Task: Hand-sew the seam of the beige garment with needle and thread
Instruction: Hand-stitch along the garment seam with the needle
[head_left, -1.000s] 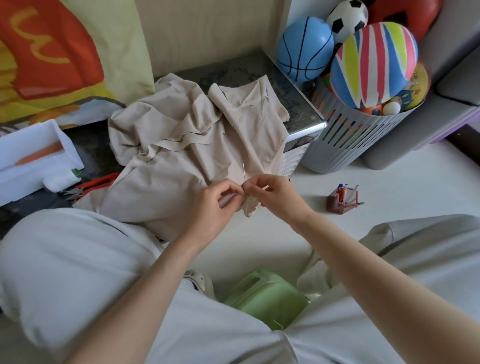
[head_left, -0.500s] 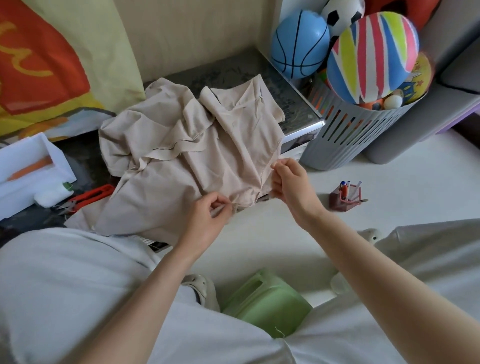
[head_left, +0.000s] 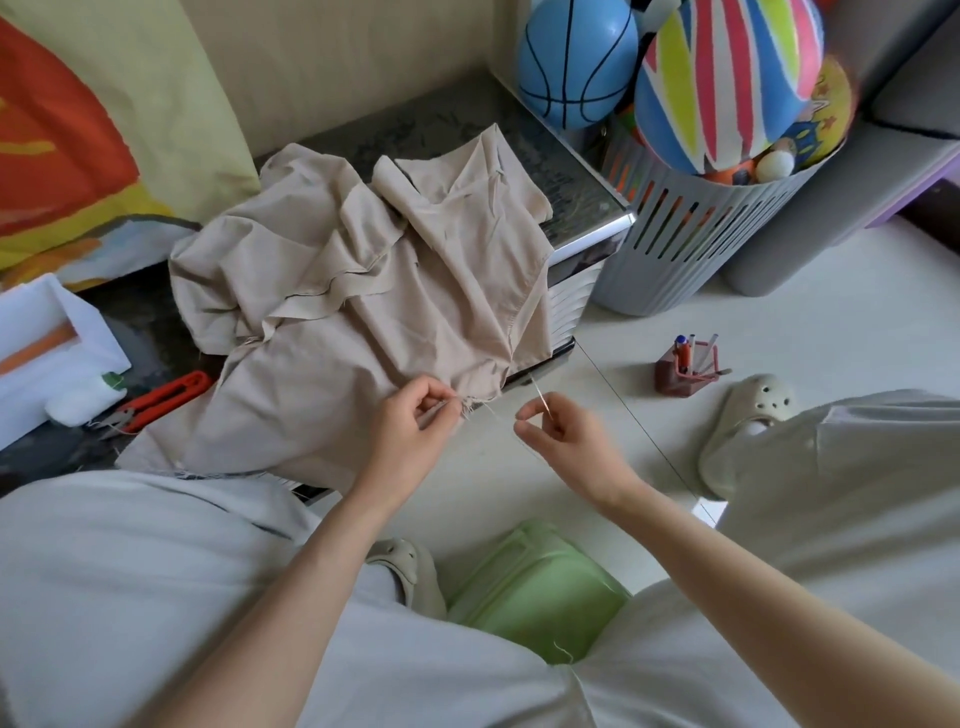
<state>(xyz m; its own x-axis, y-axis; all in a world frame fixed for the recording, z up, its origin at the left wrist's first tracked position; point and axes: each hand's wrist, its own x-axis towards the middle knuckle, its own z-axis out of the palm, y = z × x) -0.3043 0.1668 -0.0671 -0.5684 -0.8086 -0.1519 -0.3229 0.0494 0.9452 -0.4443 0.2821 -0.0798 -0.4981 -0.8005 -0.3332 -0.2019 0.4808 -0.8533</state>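
l hand (head_left: 410, 415): thumb + forefinger pinch the frayed near corner of the garment, other fingers curled under.
r hand (head_left: 566, 436): thumb + forefinger pinch the needle, rest of the fingers loosely curled; held apart from the l hand, over bare floor.
needle (head_left: 540, 397): thin, pale, tip slanting up and away from the r hand – only the upper part shows, the rest is inside the pinch.
thread (head_left: 497, 415): faint pale strand from the pinched corner across the gap toward the r hand.
garment (head_left: 363, 312): beige, crumpled over the low table (head_left: 405, 124); its near part hangs off the table's front edge, stitched hem along the right side.
edges: table's metal-trimmed corner just right of the garment; grey slotted basket (head_left: 701, 244) of balls stands close against that corner.
open room: white floor (head_left: 805, 322) betw. table, basket and knees; pen holder (head_left: 685, 369) and a slipper (head_left: 743, 431) sit on it, right of the r hand. green stool (head_left: 535, 592) below the forearms.
left side: red snips (head_left: 166, 397) beside the garment's left edge, white box (head_left: 47, 343) further out.
cut off: white box, basket contents, both knees run out of frame.
hard to make out: where thread meets needle – too fine; thin dark line (head_left: 639, 421) on the floor, thread or tile joint, can't tell.
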